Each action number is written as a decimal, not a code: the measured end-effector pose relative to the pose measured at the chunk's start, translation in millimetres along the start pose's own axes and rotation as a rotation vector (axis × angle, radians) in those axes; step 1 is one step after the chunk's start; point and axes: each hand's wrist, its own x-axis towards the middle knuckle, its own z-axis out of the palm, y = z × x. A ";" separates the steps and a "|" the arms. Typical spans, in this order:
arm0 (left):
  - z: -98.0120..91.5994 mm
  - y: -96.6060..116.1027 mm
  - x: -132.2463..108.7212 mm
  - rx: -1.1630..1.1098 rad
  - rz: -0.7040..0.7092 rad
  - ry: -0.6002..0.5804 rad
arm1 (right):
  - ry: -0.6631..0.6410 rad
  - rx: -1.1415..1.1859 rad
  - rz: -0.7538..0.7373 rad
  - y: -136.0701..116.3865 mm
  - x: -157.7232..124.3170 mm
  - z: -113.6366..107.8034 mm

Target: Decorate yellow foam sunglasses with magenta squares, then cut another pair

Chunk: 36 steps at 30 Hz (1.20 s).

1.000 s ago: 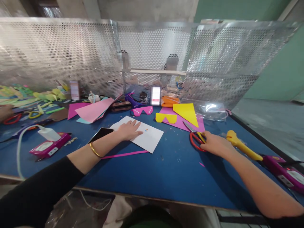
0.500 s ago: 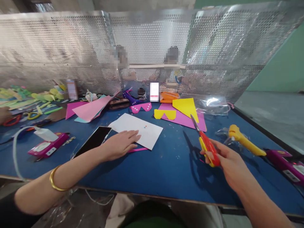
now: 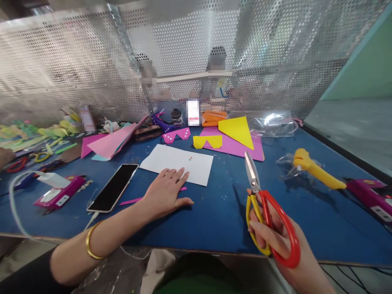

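Observation:
My left hand (image 3: pixel 167 190) lies flat, fingers outstretched, on the near edge of a white sheet of paper (image 3: pixel 180 159) and the blue table. A thin magenta strip (image 3: pixel 131 201) runs partly beneath that hand. In my right hand (image 3: pixel 272 230) is a pair of scissors (image 3: pixel 253 183) with one red and one yellow handle, blades closed and pointing away from me. Beyond the white sheet stand a pink mask-shaped cutout (image 3: pixel 177 135) with white dots and a plain yellow cutout (image 3: pixel 207 142). A yellow sheet (image 3: pixel 237 130) overlaps a purple sheet (image 3: pixel 254 153) behind them.
A phone (image 3: pixel 114 188) with a cable lies left of the white paper. Magenta power strips sit at left (image 3: pixel 61 192) and right (image 3: pixel 372 198). A yellow tool (image 3: pixel 318 173) rests at right. Pink sheets (image 3: pixel 113 141) lie at back left, before a perforated metal screen (image 3: pixel 183 45).
My right hand has brought the scissors nearer to me and turned them, so both handle loops show. The white paper has rotated slightly, and my left hand's thumb has spread out.

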 end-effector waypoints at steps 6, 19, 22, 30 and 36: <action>-13.5 -3.5 -11.3 -0.104 -0.170 0.143 | 0.015 -0.115 -0.083 13.1 4.9 -12.3; -15.1 6.8 -16.1 -0.330 -0.226 0.052 | -0.050 0.102 -0.219 12.6 -5.0 -13.6; -15.1 5.0 -14.7 -0.372 -0.223 0.030 | -0.089 0.080 -0.204 5.2 -2.3 -23.3; -12.7 6.3 -12.1 -0.519 -0.210 0.039 | -0.329 0.174 0.073 -55.5 55.2 14.8; -35.7 21.4 6.9 -0.887 -0.321 0.163 | -0.404 0.308 0.158 -52.6 90.1 49.7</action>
